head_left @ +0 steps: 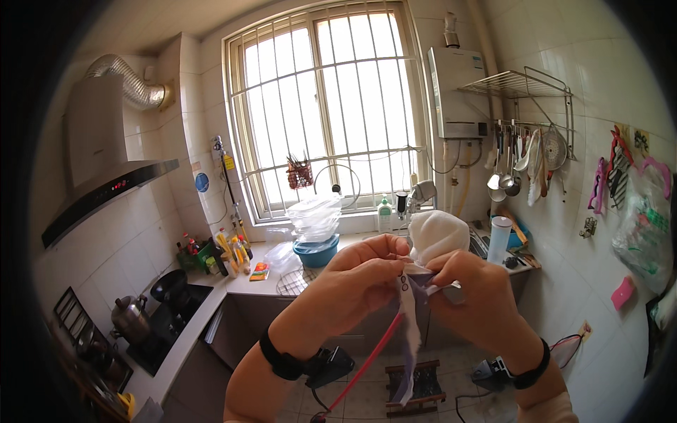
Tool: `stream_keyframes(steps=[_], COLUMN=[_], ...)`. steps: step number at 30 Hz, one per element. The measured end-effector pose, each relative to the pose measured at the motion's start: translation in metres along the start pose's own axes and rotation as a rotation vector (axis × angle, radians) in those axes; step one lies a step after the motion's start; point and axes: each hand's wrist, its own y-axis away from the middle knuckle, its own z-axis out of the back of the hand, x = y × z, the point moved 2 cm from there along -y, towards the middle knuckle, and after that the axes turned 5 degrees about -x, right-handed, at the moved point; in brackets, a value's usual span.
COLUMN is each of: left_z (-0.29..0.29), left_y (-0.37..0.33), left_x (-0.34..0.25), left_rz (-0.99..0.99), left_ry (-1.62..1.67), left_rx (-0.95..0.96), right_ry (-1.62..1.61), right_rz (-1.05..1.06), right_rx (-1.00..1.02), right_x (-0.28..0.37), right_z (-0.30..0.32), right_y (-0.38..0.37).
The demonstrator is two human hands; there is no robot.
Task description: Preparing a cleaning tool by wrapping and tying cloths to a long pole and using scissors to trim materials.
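Both hands are raised at the middle of the head view, close together, over the floor in front of the counter. My left hand pinches one side of a limp cloth strip, whitish and grey-purple with small dark ring marks near its top. My right hand grips the strip's other upper side, its fingers bent around the edge. The strip's lower part hangs loose below the hands. A thin red band slants from beside it to the lower left. Fingers hide part of the held edge.
Behind my hands are a white rounded bundle, a blue basin with clear plastic containers, and a white bottle. A stove with a kettle stands left. A low folding stool is on the floor. Utensils hang right.
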Motion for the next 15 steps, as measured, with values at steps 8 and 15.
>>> stream_keyframes(steps=[8, 15], left_z=[0.005, -0.019], left_y=[0.019, 0.025], left_x=[0.012, 0.0], left_rz=[-0.071, -0.326], left_ry=[-0.468, -1.36], left_rx=[0.085, 0.244], right_ry=[-0.721, -0.917], right_rz=[-0.446, -0.489], right_rx=[0.025, 0.096], right_x=[-0.021, -0.022], right_z=[0.0, 0.002], right_y=[0.002, 0.003])
